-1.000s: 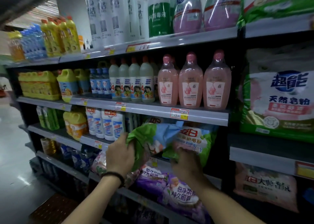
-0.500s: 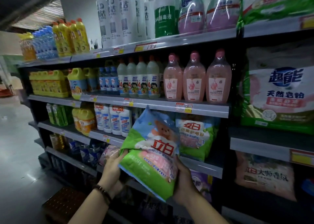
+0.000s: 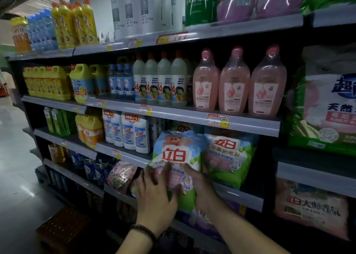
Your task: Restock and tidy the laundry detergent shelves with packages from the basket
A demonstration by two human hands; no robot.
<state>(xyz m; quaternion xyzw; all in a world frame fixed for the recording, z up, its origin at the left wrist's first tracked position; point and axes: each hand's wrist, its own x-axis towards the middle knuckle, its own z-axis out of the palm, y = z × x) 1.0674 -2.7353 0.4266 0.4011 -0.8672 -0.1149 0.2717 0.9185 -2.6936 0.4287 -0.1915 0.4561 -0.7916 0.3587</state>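
A green, blue and white detergent bag (image 3: 176, 153) with a bear picture stands upright at the front of the third shelf (image 3: 238, 197). My left hand (image 3: 156, 194) lies flat with spread fingers on its lower front. My right hand (image 3: 200, 184) grips its lower right edge. A matching bag (image 3: 229, 155) stands just to its right on the same shelf. The basket (image 3: 63, 228) shows dimly on the floor at lower left.
White bottles (image 3: 127, 132) stand left of the bags. Pink bottles (image 3: 235, 82) fill the shelf above. Pink and purple bags (image 3: 121, 174) lie on the shelf below. Large green bags (image 3: 325, 107) occupy the right bay. The aisle floor (image 3: 17, 176) lies left.
The bag went from crumpled in both hands, to held upright in front of the shelf, to standing on the shelf beside the matching bag. My left hand moved onto its front.
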